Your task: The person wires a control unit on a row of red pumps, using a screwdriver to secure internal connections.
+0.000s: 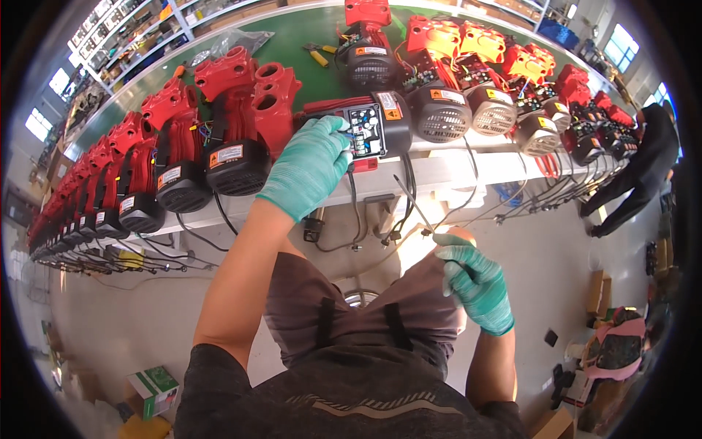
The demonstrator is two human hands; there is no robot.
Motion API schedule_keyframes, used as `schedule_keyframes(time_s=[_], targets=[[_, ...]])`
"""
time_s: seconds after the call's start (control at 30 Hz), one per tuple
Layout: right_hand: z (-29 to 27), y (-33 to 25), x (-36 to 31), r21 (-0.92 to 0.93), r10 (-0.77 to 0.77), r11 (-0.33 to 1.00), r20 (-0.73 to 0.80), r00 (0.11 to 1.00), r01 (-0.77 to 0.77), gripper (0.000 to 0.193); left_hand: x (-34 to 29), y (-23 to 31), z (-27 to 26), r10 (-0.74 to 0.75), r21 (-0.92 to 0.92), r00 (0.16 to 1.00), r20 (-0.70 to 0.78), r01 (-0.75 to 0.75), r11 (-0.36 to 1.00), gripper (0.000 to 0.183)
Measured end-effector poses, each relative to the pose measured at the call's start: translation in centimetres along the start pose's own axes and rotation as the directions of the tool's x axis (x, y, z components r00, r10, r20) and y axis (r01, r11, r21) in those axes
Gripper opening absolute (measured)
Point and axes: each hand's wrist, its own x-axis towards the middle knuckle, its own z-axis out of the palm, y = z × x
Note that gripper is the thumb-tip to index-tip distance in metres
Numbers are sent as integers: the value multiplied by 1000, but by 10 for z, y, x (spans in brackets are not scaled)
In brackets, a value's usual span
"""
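My left hand (313, 162), in a green knit glove, is over the open wiring box (368, 130) of a red machine with a black motor housing (395, 121). Its bent fingers press together at the box's left side, where components and wires show; what they pinch is hidden. Lower and to the right, above my thigh, my right hand (477, 284), gloved alike, is closed round a long thin screwdriver (415, 205). The handle is covered by the fingers, and the shaft slants up and left, apart from the machine.
Red machines with black ends (236, 161) line the bench on the left; others with exposed wiring (439, 110) stand right. Their black cables (355, 212) hang over the front edge. Yellow-handled pliers (316, 55) lie on the green mat (311, 80). Another person (643, 164) stands far right.
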Motion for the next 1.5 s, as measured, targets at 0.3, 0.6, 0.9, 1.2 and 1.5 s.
schedule_keyframes(time_s=[0.3, 0.6, 0.9, 1.2, 1.5], targets=[[-13, 43, -2, 130, 66, 988, 101, 993, -79, 52, -23, 25, -53, -242, -386, 964, -109, 183, 904, 48], [10, 54, 2, 414, 215, 860, 236, 948, -298, 41, -72, 31, 7, -568, -581, 783, -253, 347, 736, 37], [25, 72, 2, 464, 233, 829, 219, 947, -311, 33, -63, 24, 21, -597, -313, 779, -194, 527, 790, 16], [-8, 71, 32, 289, 317, 912, -42, 947, -293, 32, -69, 20, 3, -605, -374, 768, -213, 507, 776, 13], [19, 53, 49, 258, 121, 961, -70, 990, -99, 30, -71, 15, 6, -579, -400, 749, -323, 446, 800, 11]])
